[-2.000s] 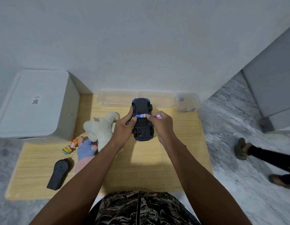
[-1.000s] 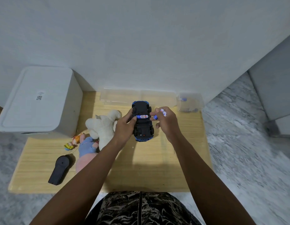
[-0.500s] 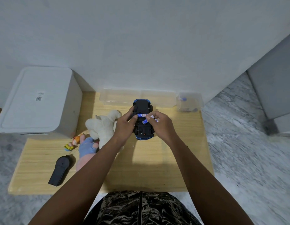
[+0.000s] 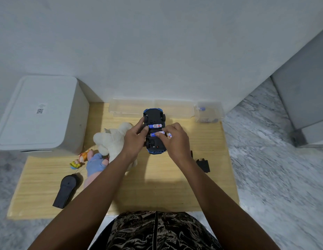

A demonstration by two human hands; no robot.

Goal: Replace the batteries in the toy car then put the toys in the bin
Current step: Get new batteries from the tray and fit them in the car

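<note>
Hiding second battery [image 4: 153,134]: right hand [image 4: 175,141].

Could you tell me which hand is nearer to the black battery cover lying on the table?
The right hand. It works at the toy car, with the battery cover beside its wrist; the left hand grips the car's far side.

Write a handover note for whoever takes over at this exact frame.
Left hand grips the upturned car over the table.
Right hand presses a second battery into the bay; another rides in its fingers.
Done: first battery seated.
Left: seat the rest, refit the cover, then bin the car, plush and doll. White bin sits at left, lid on.
</note>
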